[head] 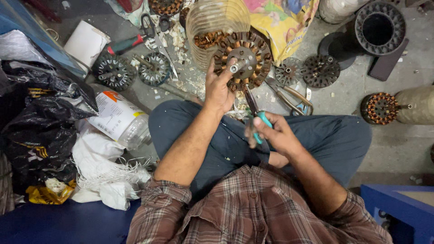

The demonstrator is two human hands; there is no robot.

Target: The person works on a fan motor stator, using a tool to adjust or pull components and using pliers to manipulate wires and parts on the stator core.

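A round motor stator (246,56) with copper windings and a steel shaft lies on the floor in front of my crossed legs. My left hand (218,88) rests on its near edge, thumb and fingers touching the shaft. My right hand (273,131) is closed on teal-handled pliers (255,118), whose dark jaws point up toward the stator. The pliers' tip sits just below the stator's rim, beside my left hand.
Other stators lie around: two at left (113,71), two small ones at right (321,71), one wound at far right (380,108). A wire cage (212,22), scissors (153,27), red-handled tool (126,44), plastic jar (120,118), black bags (40,122) and white cloth crowd the left.
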